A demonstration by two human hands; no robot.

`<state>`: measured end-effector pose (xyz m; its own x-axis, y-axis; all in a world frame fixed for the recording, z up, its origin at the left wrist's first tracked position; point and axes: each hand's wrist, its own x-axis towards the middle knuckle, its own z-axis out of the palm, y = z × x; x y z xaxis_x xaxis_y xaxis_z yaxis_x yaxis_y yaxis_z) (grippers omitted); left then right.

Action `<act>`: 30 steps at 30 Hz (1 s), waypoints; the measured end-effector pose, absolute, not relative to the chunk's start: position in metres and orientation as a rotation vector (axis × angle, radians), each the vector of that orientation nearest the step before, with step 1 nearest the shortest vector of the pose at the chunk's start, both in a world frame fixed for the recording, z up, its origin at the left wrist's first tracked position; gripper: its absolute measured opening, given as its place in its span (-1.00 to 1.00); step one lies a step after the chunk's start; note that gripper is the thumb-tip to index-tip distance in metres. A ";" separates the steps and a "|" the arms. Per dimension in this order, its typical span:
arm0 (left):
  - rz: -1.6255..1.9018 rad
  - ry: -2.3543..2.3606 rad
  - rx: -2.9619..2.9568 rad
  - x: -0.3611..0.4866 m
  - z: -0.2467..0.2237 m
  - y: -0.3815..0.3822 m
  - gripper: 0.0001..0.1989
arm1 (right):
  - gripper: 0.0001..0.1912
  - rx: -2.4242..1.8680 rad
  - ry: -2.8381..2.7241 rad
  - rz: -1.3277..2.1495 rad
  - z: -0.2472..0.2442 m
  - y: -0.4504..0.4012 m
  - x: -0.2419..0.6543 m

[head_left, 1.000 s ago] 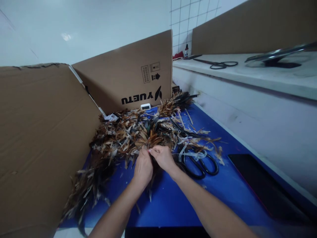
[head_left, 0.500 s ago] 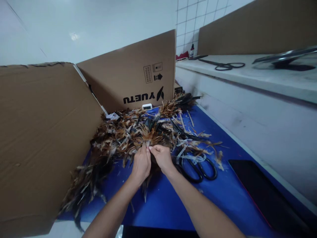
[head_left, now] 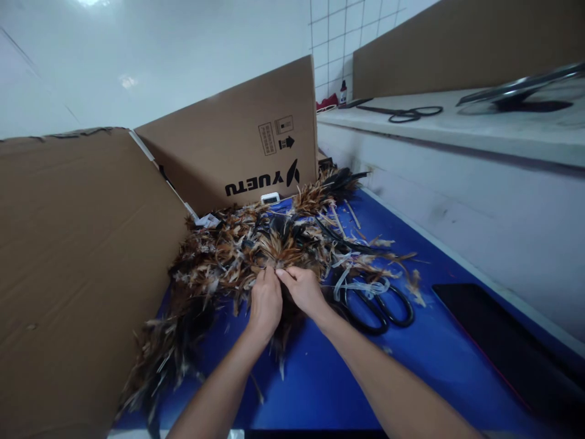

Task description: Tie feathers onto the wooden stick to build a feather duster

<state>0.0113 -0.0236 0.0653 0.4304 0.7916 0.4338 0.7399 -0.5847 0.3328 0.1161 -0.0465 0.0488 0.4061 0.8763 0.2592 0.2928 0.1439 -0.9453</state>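
Observation:
My left hand (head_left: 267,299) and my right hand (head_left: 302,289) meet at the middle of the blue table, fingertips pinched close together. Between them they grip the near end of a brown and black feather bunch (head_left: 278,242), whose tips fan out away from me. Around and beyond it spreads a loose pile of brown, cream and black feathers (head_left: 214,247). Some darker feathers hang below my hands. Black-handled scissors (head_left: 404,308) lie right of my right hand, with clear plastic strips (head_left: 365,286) across them; their blades are hidden.
Cardboard panels (head_left: 82,262) stand at the left and back (head_left: 196,134). A small white display device (head_left: 270,198) sits by the back panel. At right, a black flat tablet-like object (head_left: 484,335) lies on the blue table (head_left: 320,390). The white ledge (head_left: 384,113) holds more scissors (head_left: 414,114).
My hands stay pinched together on the feather bunch with only slight finger movement. The whole view has shifted a little; nothing has been let go.

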 end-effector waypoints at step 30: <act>1.054 1.260 1.863 -0.004 0.066 -0.022 -0.79 | -0.63 -1.372 -1.097 0.672 0.040 -0.037 0.110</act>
<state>-0.0037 -0.0222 0.0660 0.2165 0.9410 0.2600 0.4222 -0.3303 0.8442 0.1098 -0.0367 0.0405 0.3897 0.8954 0.2155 0.2146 0.1392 -0.9667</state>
